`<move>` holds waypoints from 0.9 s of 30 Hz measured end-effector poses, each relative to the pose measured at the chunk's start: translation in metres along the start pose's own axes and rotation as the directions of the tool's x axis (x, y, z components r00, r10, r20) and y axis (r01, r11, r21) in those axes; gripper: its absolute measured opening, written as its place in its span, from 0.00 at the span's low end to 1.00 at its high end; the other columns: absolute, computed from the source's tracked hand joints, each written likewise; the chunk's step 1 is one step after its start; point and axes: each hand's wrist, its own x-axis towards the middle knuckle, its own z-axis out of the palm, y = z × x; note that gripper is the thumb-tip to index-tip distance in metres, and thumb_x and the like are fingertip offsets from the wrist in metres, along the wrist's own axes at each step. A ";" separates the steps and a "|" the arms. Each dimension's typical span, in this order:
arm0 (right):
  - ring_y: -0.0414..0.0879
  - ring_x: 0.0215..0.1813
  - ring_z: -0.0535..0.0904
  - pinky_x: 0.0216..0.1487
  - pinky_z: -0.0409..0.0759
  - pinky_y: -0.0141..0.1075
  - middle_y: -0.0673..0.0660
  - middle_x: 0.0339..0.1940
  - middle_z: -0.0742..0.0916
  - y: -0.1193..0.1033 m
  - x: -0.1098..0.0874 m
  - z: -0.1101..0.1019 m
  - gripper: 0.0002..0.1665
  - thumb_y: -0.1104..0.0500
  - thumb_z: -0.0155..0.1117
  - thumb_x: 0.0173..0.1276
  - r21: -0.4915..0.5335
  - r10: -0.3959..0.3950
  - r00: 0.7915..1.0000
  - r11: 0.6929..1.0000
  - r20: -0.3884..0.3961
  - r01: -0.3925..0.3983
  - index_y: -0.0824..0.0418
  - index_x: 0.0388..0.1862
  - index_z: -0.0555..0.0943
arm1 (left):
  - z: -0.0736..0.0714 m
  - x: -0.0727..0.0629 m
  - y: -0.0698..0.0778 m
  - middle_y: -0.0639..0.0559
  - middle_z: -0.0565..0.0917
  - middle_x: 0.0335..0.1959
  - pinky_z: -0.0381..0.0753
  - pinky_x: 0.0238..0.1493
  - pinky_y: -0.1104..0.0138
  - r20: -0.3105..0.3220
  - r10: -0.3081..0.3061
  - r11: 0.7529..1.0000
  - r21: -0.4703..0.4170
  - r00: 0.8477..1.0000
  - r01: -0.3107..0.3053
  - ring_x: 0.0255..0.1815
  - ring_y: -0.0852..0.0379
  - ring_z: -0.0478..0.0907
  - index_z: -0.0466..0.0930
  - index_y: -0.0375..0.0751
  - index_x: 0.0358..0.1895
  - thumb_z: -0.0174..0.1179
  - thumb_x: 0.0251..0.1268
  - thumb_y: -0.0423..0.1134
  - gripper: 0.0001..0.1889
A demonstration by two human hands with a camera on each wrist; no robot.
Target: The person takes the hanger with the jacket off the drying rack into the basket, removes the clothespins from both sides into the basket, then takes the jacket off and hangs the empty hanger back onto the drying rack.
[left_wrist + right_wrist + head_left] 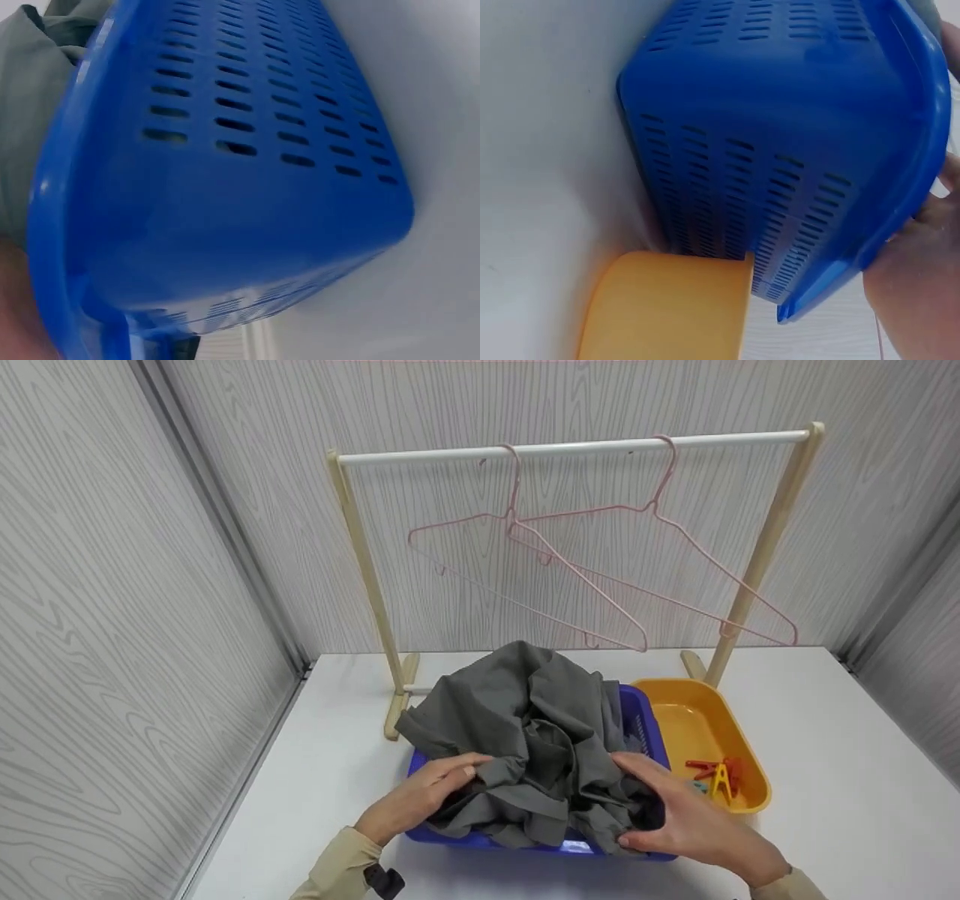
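A grey cloth (517, 712) lies bunched and heaped in a blue basket (641, 712), spilling over its rim. At the basket's left side my left hand (420, 799) touches the cloth's near-left folds, its fingers extended. My right hand (694, 817) is at the right side, thumb and fingers spread apart against the cloth's right edge. In the left wrist view, the perforated basket wall (225, 202) fills most of the picture, with some cloth (30, 112) over its rim. The right wrist view has part of my right hand (922, 270) beside the basket rim.
Behind the basket stands a wooden rack with a white rail (585, 448). Two pink hangers (517, 521) hang from it. An orange tray (679, 720) right of the basket holds several clothespins (721, 780). Grey wood-grain panels (112, 622) enclose the white table (300, 780).
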 end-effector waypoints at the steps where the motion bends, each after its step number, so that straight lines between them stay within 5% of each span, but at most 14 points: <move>1: 0.52 0.69 0.66 0.62 0.65 0.63 0.45 0.72 0.68 -0.001 0.000 0.001 0.49 0.38 0.74 0.57 -0.022 0.006 1.000 1.000 -0.010 -0.006 0.34 0.75 0.61 | 0.003 0.000 0.001 0.55 0.70 0.70 0.61 0.69 0.55 0.037 -0.012 1.000 0.020 0.999 0.011 0.70 0.51 0.65 0.66 0.58 0.72 0.44 0.76 0.59 0.26; 5: 0.53 0.67 0.68 0.62 0.67 0.62 0.46 0.69 0.71 -0.002 0.002 0.007 0.41 0.35 0.71 0.58 -0.074 -0.008 0.999 0.997 -0.047 0.004 0.36 0.70 0.69 | 0.018 0.000 0.005 0.56 0.67 0.71 0.66 0.66 0.54 0.065 -0.072 0.971 0.233 0.995 0.055 0.69 0.52 0.67 0.56 0.63 0.76 0.55 0.61 0.72 0.42; 8: 0.49 0.64 0.71 0.60 0.71 0.58 0.44 0.64 0.75 -0.001 0.006 0.011 0.33 0.36 0.70 0.60 -0.093 -0.050 0.996 0.995 -0.073 0.043 0.39 0.64 0.75 | 0.027 0.004 0.005 0.56 0.74 0.65 0.72 0.58 0.55 0.007 -0.032 0.931 0.364 0.999 0.027 0.60 0.55 0.74 0.60 0.58 0.74 0.59 0.56 0.72 0.45; 13: 0.40 0.55 0.76 0.57 0.77 0.46 0.38 0.55 0.80 0.004 0.013 0.017 0.20 0.41 0.71 0.62 -0.112 -0.135 0.984 0.986 -0.115 0.122 0.39 0.53 0.81 | 0.032 0.009 0.001 0.64 0.83 0.44 0.76 0.48 0.59 -0.089 0.132 0.876 0.477 0.987 -0.074 0.41 0.63 0.80 0.79 0.57 0.56 0.63 0.64 0.58 0.20; 16: 0.41 0.52 0.78 0.56 0.77 0.42 0.39 0.49 0.83 0.008 0.015 0.018 0.15 0.48 0.74 0.62 -0.106 -0.204 0.969 0.976 -0.137 0.190 0.41 0.47 0.83 | 0.032 0.011 -0.001 0.68 0.78 0.26 0.73 0.40 0.63 -0.091 0.198 0.836 0.536 0.976 -0.119 0.29 0.65 0.74 0.82 0.56 0.38 0.65 0.64 0.49 0.05; 21: 0.41 0.51 0.80 0.55 0.78 0.39 0.39 0.45 0.84 0.013 0.019 0.013 0.14 0.58 0.75 0.61 -0.088 -0.227 0.966 0.972 -0.121 0.218 0.42 0.42 0.84 | 0.031 0.015 -0.002 0.65 0.63 0.16 0.62 0.28 0.71 -0.045 0.198 0.838 0.527 0.979 -0.145 0.19 0.65 0.62 0.74 0.52 0.24 0.65 0.60 0.37 0.11; 25: 0.39 0.48 0.79 0.53 0.79 0.41 0.37 0.44 0.84 0.017 0.024 0.007 0.16 0.62 0.73 0.61 -0.105 -0.183 0.980 0.979 -0.083 0.174 0.41 0.42 0.84 | 0.028 0.017 -0.003 0.66 0.68 0.18 0.64 0.27 0.73 -0.026 0.155 0.847 0.518 0.988 -0.119 0.21 0.67 0.65 0.77 0.52 0.25 0.65 0.57 0.32 0.10; 27: 0.39 0.47 0.79 0.53 0.79 0.43 0.37 0.43 0.83 0.018 0.026 0.004 0.16 0.63 0.73 0.61 -0.126 -0.159 0.985 0.981 -0.068 0.150 0.42 0.42 0.84 | 0.025 0.018 -0.005 0.65 0.71 0.19 0.66 0.28 0.72 -0.026 0.149 0.832 0.543 0.988 -0.112 0.22 0.66 0.67 0.79 0.51 0.26 0.65 0.55 0.29 0.10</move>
